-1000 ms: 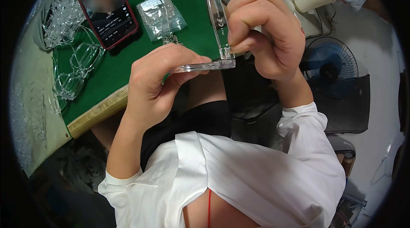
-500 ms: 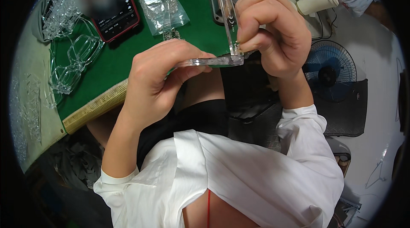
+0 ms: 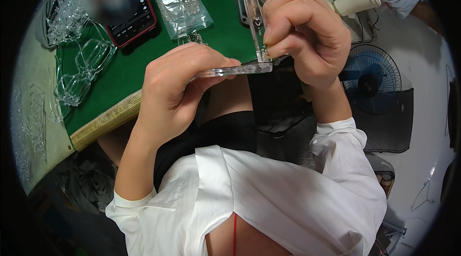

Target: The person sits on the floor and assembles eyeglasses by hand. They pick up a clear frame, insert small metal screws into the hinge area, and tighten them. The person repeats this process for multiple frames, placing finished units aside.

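My left hand is closed around the front of a clear plastic eyeglass frame, held level above the green mat's near edge. One clear temple rises from the frame's right end, nearly upright. Another thin clear temple stands up beyond my left hand. At the right hinge corner, my right hand pinches thumb and forefinger together against the foot of the temple. Tiny bits show at those fingertips, too small to make out. Behind my left hand lies a small heap of tiny metal parts.
A clear bag of small metal parts and a red-cased phone lie on the green mat. More clear eyeglass frames pile up at left. A pale cup lies tilted at far right; a fan stands below.
The frame has tilted slightly, and its far left temple now looks thinner, seen edge-on. Both hands have shifted a little left and keep their grips.
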`<action>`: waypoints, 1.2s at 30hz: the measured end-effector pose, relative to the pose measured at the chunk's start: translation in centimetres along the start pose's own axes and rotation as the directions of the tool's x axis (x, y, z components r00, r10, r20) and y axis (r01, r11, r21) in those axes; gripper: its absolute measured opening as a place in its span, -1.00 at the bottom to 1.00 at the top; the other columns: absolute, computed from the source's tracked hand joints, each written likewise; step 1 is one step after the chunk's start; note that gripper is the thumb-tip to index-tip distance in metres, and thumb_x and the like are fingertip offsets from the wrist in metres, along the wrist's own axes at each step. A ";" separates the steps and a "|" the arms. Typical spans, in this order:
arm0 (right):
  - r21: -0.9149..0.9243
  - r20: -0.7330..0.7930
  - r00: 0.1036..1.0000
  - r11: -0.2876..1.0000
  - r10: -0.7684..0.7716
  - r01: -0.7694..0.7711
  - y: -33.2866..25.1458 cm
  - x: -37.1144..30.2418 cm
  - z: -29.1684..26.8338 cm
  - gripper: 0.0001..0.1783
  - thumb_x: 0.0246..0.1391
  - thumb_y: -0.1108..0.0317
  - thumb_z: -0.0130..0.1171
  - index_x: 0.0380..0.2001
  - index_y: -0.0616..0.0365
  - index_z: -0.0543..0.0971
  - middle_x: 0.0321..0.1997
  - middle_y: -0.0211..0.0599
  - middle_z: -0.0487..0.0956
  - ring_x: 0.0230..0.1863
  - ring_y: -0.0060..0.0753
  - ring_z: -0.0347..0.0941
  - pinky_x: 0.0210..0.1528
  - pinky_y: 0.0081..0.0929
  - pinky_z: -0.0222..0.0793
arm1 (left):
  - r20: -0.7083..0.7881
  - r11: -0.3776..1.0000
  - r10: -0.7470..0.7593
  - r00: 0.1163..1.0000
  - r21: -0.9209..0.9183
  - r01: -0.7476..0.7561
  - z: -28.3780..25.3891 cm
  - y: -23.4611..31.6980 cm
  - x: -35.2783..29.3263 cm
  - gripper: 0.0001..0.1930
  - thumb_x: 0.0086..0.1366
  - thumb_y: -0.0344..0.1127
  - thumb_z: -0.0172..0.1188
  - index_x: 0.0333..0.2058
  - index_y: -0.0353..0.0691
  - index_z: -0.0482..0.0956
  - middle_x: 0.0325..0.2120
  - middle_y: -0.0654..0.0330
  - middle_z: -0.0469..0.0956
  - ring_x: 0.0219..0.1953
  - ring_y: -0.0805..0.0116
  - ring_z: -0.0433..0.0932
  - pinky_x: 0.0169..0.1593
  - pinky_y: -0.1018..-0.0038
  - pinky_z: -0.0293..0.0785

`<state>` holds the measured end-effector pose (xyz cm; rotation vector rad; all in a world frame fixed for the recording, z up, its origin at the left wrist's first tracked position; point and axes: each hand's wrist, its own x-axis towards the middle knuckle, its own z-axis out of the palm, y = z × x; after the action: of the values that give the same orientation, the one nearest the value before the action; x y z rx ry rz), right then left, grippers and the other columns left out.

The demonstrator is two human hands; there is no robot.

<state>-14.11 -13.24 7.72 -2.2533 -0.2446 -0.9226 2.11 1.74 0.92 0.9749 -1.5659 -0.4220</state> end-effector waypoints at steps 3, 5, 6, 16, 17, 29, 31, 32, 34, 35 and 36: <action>-0.009 -0.005 1.000 1.000 -0.001 0.001 0.2 -0.2 0.2 -0.89 -0.02 0.50 0.30 -0.44 0.27 0.55 -0.42 -0.35 0.50 -0.45 -0.56 0.41 -0.45 -0.70 0.28 | 0.003 1.000 -0.018 1.000 -0.014 0.018 0.1 0.1 0.0 -0.89 0.16 -0.64 0.16 -0.32 -0.41 0.54 -0.41 0.01 0.61 -0.34 0.21 0.61 -0.28 0.45 0.49; 0.010 -0.015 1.000 1.000 0.004 -0.004 0.3 -0.3 0.4 -0.90 0.01 0.49 0.27 -0.44 0.26 0.54 -0.42 -0.36 0.49 -0.44 -0.55 0.40 -0.44 -0.70 0.27 | -0.008 0.994 -0.081 0.997 -0.077 0.080 0.4 0.4 0.0 -0.90 0.16 -0.64 0.16 -0.32 -0.40 0.53 -0.41 0.02 0.61 -0.34 0.22 0.60 -0.29 0.46 0.48; 0.029 -0.019 1.000 0.999 0.014 -0.013 0.3 -0.3 0.4 -0.90 0.03 0.48 0.26 -0.43 0.26 0.54 -0.42 -0.37 0.49 -0.44 -0.55 0.40 -0.44 -0.70 0.27 | -0.013 0.988 -0.112 0.994 -0.108 0.110 0.5 0.5 0.0 -0.90 0.16 -0.64 0.16 -0.32 -0.40 0.53 -0.41 0.02 0.61 -0.34 0.23 0.60 -0.29 0.46 0.48; 0.135 0.053 0.999 0.991 -0.001 -0.006 0.6 -0.5 -0.6 -0.88 -0.03 0.61 0.25 -0.39 0.33 0.52 -0.31 -0.26 0.49 -0.39 -0.59 0.43 -0.38 -0.71 0.38 | -0.012 0.992 -0.055 0.998 -0.113 0.054 0.6 0.1 0.2 -0.89 0.17 -0.64 0.15 -0.31 -0.39 0.54 -0.40 0.04 0.62 -0.35 0.26 0.59 -0.29 0.47 0.48; 0.171 0.049 0.999 0.985 0.024 -0.032 0.6 -0.6 -0.6 -0.87 -0.04 0.63 0.25 -0.37 0.34 0.52 -0.30 -0.26 0.49 -0.38 -0.59 0.45 -0.36 -0.71 0.40 | -0.012 0.994 -0.044 0.999 -0.102 0.042 0.6 0.0 0.3 -0.89 0.17 -0.64 0.15 -0.31 -0.39 0.54 -0.40 0.04 0.62 -0.35 0.26 0.59 -0.29 0.47 0.48; 0.504 -0.138 0.931 0.833 0.339 -0.229 0.8 -1.4 0.4 -0.82 0.00 0.58 0.28 -0.30 0.28 0.52 -0.32 -0.35 0.52 -0.41 -0.64 0.48 -0.27 -0.70 0.46 | -0.120 0.989 -0.116 0.986 -0.110 0.103 2.0 -0.9 1.1 -0.71 0.02 -0.76 0.13 -0.27 -0.34 0.60 -0.40 0.11 0.63 -0.35 0.21 0.62 -0.27 0.46 0.50; 0.120 -0.269 0.943 0.978 0.197 -0.170 0.5 -1.6 -0.1 -0.84 -0.02 0.54 0.31 -0.32 0.25 0.56 -0.34 -0.36 0.53 -0.44 -0.66 0.45 -0.35 -0.71 0.41 | -0.128 0.984 -0.116 0.985 -0.152 0.096 2.4 -1.5 1.4 -0.68 0.03 -0.78 0.11 -0.24 -0.35 0.60 -0.37 0.09 0.63 -0.31 0.22 0.64 -0.24 0.46 0.54; -0.084 -0.309 0.945 0.986 0.109 -0.141 0.3 -1.6 -0.3 -0.84 -0.03 0.52 0.33 -0.33 0.23 0.59 -0.36 -0.37 0.53 -0.45 -0.66 0.44 -0.38 -0.71 0.38 | -0.142 0.980 -0.102 0.985 -0.186 0.074 2.7 -1.8 1.6 -0.67 0.04 -0.80 0.09 -0.23 -0.36 0.59 -0.35 0.08 0.63 -0.29 0.22 0.65 -0.21 0.46 0.56; -0.331 -0.231 0.972 0.943 -0.049 -0.031 -0.2 -1.9 -0.8 -0.59 0.15 0.19 0.24 -0.17 0.39 0.58 -0.27 -0.24 0.50 -0.35 -0.53 0.39 -0.35 -0.66 0.30 | -0.165 0.977 -0.075 0.983 -0.210 0.039 2.9 -1.8 2.2 -0.64 0.04 -0.83 0.05 -0.21 -0.38 0.59 -0.32 0.07 0.63 -0.24 0.22 0.67 -0.17 0.46 0.59; -0.417 -0.199 0.973 0.908 -0.120 0.027 0.0 -2.1 -0.9 -0.51 0.14 0.07 0.20 -0.16 0.38 0.60 -0.27 -0.25 0.50 -0.36 -0.53 0.39 -0.37 -0.65 0.30 | -0.169 0.979 -0.062 0.984 -0.202 0.027 3.0 -1.6 2.4 -0.63 0.05 -0.84 0.03 -0.20 -0.38 0.58 -0.30 0.06 0.63 -0.22 0.22 0.67 -0.15 0.45 0.60; -0.498 -0.159 0.969 0.863 -0.188 0.086 0.2 -2.2 -0.9 -0.42 0.14 -0.05 0.17 -0.14 0.37 0.61 -0.27 -0.26 0.50 -0.36 -0.52 0.39 -0.40 -0.64 0.30 | -0.175 0.981 -0.050 0.983 -0.194 0.015 3.0 -1.4 2.6 -0.62 0.05 -0.85 0.01 -0.19 -0.39 0.58 -0.29 0.06 0.62 -0.20 0.22 0.67 -0.12 0.45 0.61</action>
<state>-16.17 -13.78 6.60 -2.5940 -0.0835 -1.4138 -0.18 -1.78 0.77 0.8655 -1.3226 -0.4861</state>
